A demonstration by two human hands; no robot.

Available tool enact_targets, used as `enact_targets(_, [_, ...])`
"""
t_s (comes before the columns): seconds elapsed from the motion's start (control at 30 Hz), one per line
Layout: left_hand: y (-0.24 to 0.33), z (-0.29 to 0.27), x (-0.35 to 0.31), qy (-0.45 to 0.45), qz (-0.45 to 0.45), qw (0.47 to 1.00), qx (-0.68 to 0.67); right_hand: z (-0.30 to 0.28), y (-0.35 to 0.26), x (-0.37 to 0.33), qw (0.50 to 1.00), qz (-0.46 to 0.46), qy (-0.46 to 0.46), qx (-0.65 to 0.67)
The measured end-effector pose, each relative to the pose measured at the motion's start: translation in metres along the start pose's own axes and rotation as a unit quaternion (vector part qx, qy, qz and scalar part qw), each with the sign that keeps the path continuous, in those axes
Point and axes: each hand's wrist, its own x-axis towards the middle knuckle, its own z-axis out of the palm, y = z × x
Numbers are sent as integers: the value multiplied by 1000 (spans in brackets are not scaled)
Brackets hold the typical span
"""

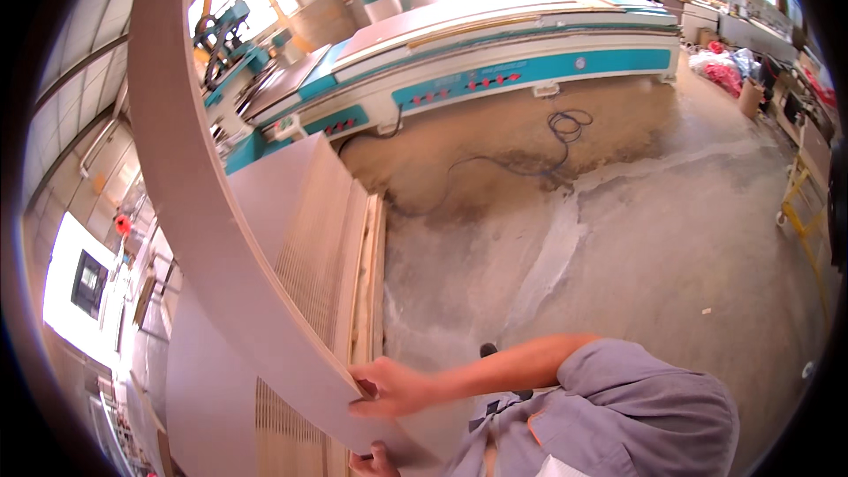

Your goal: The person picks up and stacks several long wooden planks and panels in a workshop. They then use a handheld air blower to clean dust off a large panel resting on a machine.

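A long, narrow wooden board (231,238) rises from the lower middle to the top left, bent into an arc by the lens. My right hand (402,389) pinches its near edge, thumb on one side and fingers on the other. Lower down, my left hand (375,462) is closed on the same board close to its end; part of that hand is cut off by the lower frame edge. Behind and below the board stands a tall stack of flat panels (305,238), with its layered edges showing. The board hides part of the stack.
A long white and teal woodworking machine (530,71) spans the back. A dark cable (565,128) lies coiled on the concrete floor (654,238). At the right stand a yellow-framed trolley (799,203) and a heap of red and white bags (724,71).
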Motion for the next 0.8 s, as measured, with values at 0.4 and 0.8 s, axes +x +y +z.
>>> enact_targets(0.4, [138,234,180,-238,-58,970,2,-349,-5,135,973,-67,220,-10])
enact_targets(0.8, [119,523,308,-299,16,926,231,-783,-14,151,938,-65,330,86])
